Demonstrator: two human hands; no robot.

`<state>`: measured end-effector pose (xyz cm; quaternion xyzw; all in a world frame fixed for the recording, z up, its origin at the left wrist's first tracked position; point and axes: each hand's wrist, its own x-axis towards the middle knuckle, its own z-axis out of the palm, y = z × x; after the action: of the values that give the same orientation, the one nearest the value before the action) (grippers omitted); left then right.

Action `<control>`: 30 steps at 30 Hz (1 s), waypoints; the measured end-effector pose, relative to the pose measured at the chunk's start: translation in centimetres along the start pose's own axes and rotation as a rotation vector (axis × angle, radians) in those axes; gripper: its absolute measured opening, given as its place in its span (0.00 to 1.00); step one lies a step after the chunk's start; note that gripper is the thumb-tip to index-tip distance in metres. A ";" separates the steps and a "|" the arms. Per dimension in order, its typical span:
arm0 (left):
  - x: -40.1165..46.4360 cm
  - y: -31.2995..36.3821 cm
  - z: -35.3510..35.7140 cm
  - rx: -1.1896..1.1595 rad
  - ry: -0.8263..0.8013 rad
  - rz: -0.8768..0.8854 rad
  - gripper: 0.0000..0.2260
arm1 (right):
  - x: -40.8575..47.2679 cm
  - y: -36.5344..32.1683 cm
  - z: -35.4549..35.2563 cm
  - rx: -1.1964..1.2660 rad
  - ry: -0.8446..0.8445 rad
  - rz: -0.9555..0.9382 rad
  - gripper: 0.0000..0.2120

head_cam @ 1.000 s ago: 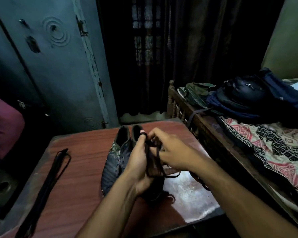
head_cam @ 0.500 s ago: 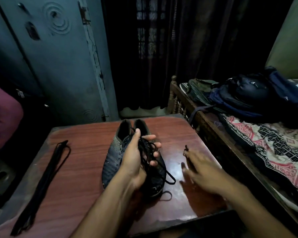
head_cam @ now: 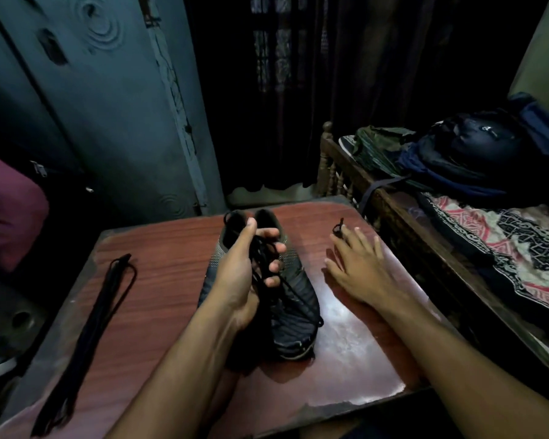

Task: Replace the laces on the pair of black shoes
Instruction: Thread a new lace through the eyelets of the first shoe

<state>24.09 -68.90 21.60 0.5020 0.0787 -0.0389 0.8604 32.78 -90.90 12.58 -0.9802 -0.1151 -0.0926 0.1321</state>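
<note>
Two black shoes point(head_cam: 293, 296) lie side by side in the middle of the reddish wooden table point(head_cam: 162, 245), toes toward me. My left hand point(head_cam: 240, 274) reaches over them from the left, its fingers curled round a bunch of loosened black lace point(head_cam: 260, 251) above the right-hand shoe. More of that lace trails down over the shoe's toe. My right hand point(head_cam: 358, 270) rests on the table to the right of the shoes, fingers straight and spread. A short black lace end point(head_cam: 338, 229) sticks up at its fingertips; whether the fingers hold it is unclear.
A bundle of long black laces point(head_cam: 86, 340) lies along the table's left side. A wooden bed frame point(head_cam: 390, 210) stands close on the right, with dark bags point(head_cam: 466, 153) and a patterned sheet point(head_cam: 501, 236). A grey metal cupboard point(head_cam: 108, 106) and dark curtain stand behind.
My right hand has left the laces above the shoe and moved right, down onto the table with fingers spread. My left hand keeps its hold on the lace.
</note>
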 end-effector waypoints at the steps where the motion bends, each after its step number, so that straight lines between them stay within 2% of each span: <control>1: 0.1 0.1 -0.3 -0.010 -0.014 0.006 0.20 | -0.7 -0.7 -0.3 0.113 0.091 -0.023 0.28; 4: 0.0 0.9 -1.0 -0.021 -0.094 0.032 0.21 | -3.8 -3.8 -1.8 0.462 0.322 -0.112 0.19; 6: -0.4 1.7 -1.7 0.117 -0.184 0.063 0.23 | -5.7 -5.6 -2.9 0.523 0.339 -0.143 0.14; 8: -1.4 3.0 -2.4 0.461 -0.271 0.120 0.24 | -7.2 -6.6 -3.9 0.634 0.248 -0.144 0.11; 10: -2.1 4.6 -3.1 0.808 -0.313 0.213 0.23 | -7.9 -7.5 -4.4 0.674 0.092 -0.179 0.14; 12: -2.7 6.2 -3.7 1.056 -0.352 0.342 0.20 | -8.1 -8.3 -4.1 0.520 -0.034 -0.265 0.18; 14: -3.0 7.7 -4.3 1.265 -0.356 0.447 0.18 | -7.8 -8.8 -3.3 0.385 -0.031 -0.343 0.11; 16: -3.2 8.9 -4.9 1.304 -0.279 0.502 0.16 | -7.4 -8.9 -3.3 0.387 -0.022 -0.329 0.01; 19: -3.8 10.2 -6.1 1.292 -0.169 0.561 0.14 | -7.0 -8.9 -3.9 0.389 -0.038 -0.290 0.04; 22: -4.7 10.3 -7.4 1.436 -0.107 0.540 0.13 | -7.2 -9.4 -4.4 0.360 -0.040 -0.316 0.03; 27: -6.5 9.5 -9.4 1.341 -0.092 0.443 0.11 | -7.2 -10.6 -4.6 0.188 -0.112 -0.396 0.16; 30: -7.1 8.7 -10.7 1.396 -0.054 0.408 0.10 | -7.1 -10.8 -4.4 0.151 -0.134 -0.395 0.09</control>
<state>17.34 -55.37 25.12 0.9375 -0.0809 0.0685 0.3313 22.63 -83.39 17.84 -0.9298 -0.3201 -0.0425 0.1765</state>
